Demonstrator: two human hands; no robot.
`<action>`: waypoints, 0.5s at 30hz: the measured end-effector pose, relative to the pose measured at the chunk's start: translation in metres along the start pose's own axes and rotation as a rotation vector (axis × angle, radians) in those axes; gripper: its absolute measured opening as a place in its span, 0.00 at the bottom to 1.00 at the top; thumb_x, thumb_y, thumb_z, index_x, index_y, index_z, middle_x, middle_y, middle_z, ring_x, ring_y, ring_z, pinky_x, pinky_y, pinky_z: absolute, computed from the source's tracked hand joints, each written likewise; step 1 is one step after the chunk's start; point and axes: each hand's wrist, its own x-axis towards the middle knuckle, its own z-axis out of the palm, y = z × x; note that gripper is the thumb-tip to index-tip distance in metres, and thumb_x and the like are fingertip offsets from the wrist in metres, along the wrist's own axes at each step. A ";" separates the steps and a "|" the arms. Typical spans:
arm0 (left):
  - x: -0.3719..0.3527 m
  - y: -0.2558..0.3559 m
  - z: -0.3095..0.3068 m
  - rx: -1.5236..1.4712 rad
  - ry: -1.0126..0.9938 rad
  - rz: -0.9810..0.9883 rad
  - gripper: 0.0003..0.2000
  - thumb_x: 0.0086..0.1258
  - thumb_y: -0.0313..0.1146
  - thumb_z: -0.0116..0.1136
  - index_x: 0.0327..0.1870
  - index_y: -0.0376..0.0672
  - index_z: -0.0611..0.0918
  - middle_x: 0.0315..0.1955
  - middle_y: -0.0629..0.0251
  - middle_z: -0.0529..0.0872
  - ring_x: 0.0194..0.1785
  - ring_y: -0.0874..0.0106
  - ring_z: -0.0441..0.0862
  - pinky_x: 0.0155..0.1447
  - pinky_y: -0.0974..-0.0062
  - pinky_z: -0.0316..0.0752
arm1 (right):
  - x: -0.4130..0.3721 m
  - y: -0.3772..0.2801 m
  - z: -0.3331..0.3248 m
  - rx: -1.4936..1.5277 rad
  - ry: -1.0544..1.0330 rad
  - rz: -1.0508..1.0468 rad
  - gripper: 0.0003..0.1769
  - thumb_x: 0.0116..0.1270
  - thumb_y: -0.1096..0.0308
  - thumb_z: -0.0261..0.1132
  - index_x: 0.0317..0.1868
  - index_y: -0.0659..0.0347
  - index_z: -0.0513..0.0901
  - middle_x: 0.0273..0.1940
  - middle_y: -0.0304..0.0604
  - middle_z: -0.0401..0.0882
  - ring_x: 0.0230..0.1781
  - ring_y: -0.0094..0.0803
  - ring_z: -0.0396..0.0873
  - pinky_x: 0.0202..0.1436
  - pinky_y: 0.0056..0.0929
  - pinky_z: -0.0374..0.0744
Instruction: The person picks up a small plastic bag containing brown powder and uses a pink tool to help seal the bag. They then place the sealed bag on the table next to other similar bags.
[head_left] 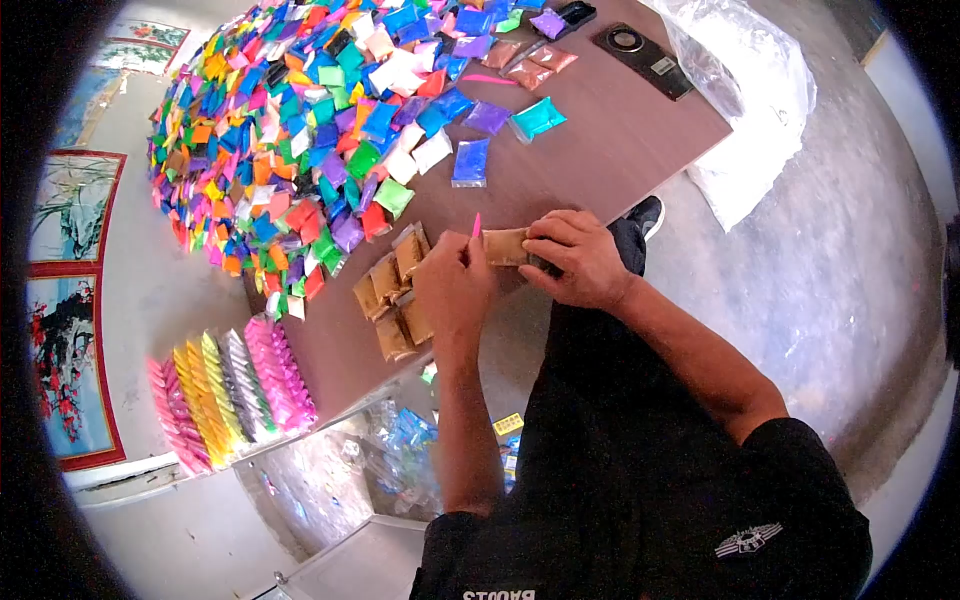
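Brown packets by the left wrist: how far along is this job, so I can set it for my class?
Several brown packets, grouped on the table, look done. Another brown packet is in the right hand; the left hand pinches a pink strip. The multicoloured heap may be left, but I cannot tell.

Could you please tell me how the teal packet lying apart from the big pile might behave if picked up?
The teal packet is probably light and pliable, being a small pouch in clear film. Its shiny wrapper may be slightly slippery. Lying flat on the table, it seems unlikely to roll or tip.
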 end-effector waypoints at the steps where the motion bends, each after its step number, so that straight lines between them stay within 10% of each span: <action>1: -0.004 0.002 -0.004 -0.075 0.014 -0.023 0.08 0.71 0.33 0.66 0.35 0.37 0.86 0.27 0.54 0.88 0.29 0.61 0.87 0.37 0.63 0.79 | 0.001 -0.001 -0.001 0.009 0.000 -0.002 0.20 0.54 0.63 0.81 0.46 0.56 0.86 0.50 0.40 0.85 0.55 0.44 0.82 0.57 0.43 0.81; 15: -0.069 -0.014 -0.019 -0.498 0.253 -0.250 0.08 0.75 0.31 0.67 0.37 0.35 0.87 0.25 0.66 0.87 0.31 0.81 0.81 0.38 0.77 0.77 | 0.026 -0.015 -0.013 -0.050 -0.064 0.028 0.07 0.68 0.67 0.73 0.43 0.59 0.87 0.45 0.43 0.88 0.43 0.44 0.87 0.45 0.41 0.84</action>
